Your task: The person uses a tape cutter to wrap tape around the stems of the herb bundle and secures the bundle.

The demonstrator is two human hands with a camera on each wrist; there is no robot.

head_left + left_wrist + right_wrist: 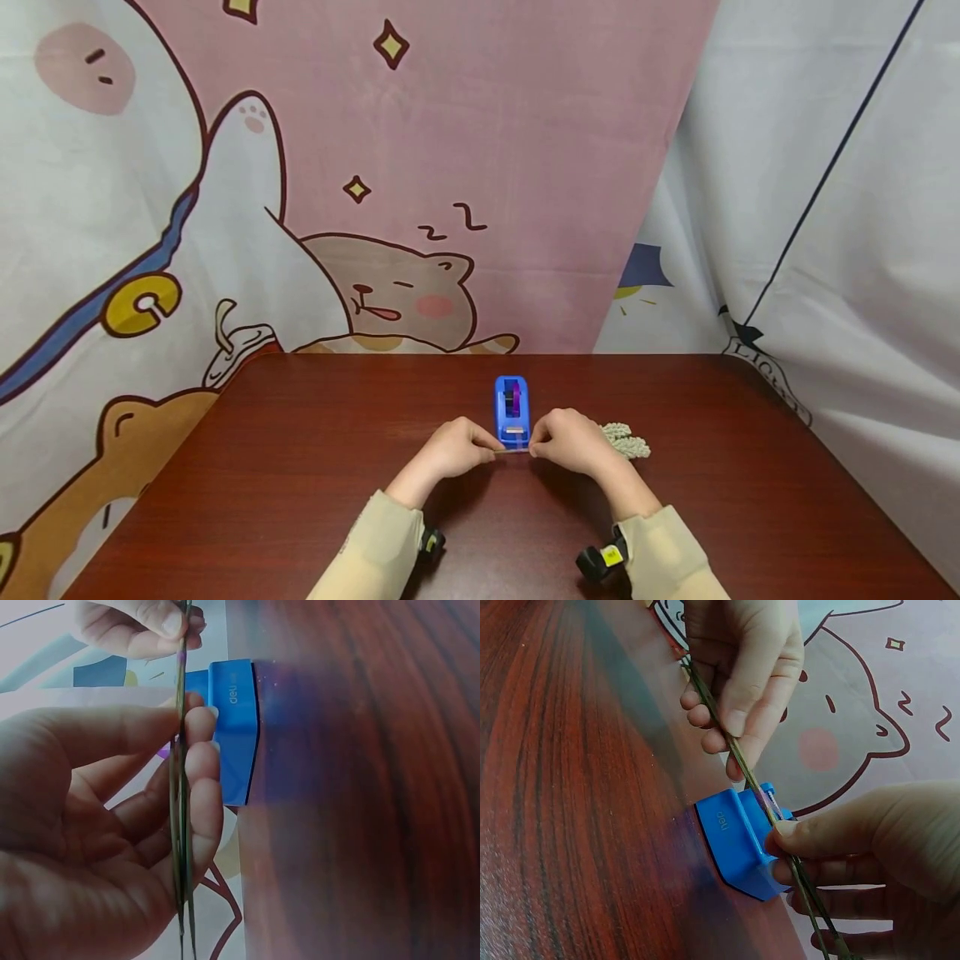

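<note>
Both hands hold a bundle of thin green stems (742,760) level across the front of a blue tape dispenser (512,412). My left hand (457,447) pinches the stems between thumb and fingers on the left side. On the right, my right hand (567,440) pinches them close to a short purplish band (766,798), which looks like tape around the stems. Pale green, knobbly, ear-like heads (626,442) stick out beyond the right hand, partly hidden by it. Inside the dispenser sits a purple roll (515,398).
A dark reddish-brown wooden table (337,467) lies under everything. Behind it hangs a cloth (562,167) with cartoon animals, and a white curtain (862,250) is at the right. Each wrist carries a small black camera (600,562).
</note>
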